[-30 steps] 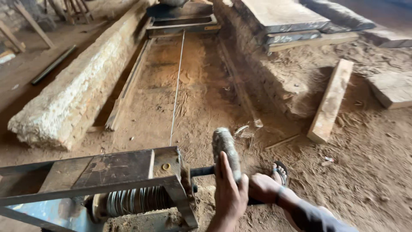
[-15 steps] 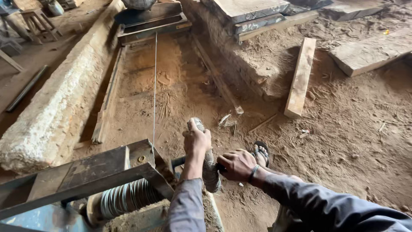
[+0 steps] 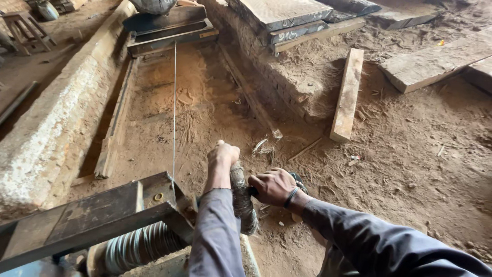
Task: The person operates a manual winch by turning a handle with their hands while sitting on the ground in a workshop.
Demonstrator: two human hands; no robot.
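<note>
left hand was closed on top of wrapped crank handle; right hand gripped its middle, beside steel frame and cable drum.

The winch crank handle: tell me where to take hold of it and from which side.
Take the crank handle on its thick wrapped grip, which runs lengthwise away from the drum, and come from above. Both hands do so now: the left hand wraps its far end, the right hand closes from the right side. The steel frame blocks the left.
</note>
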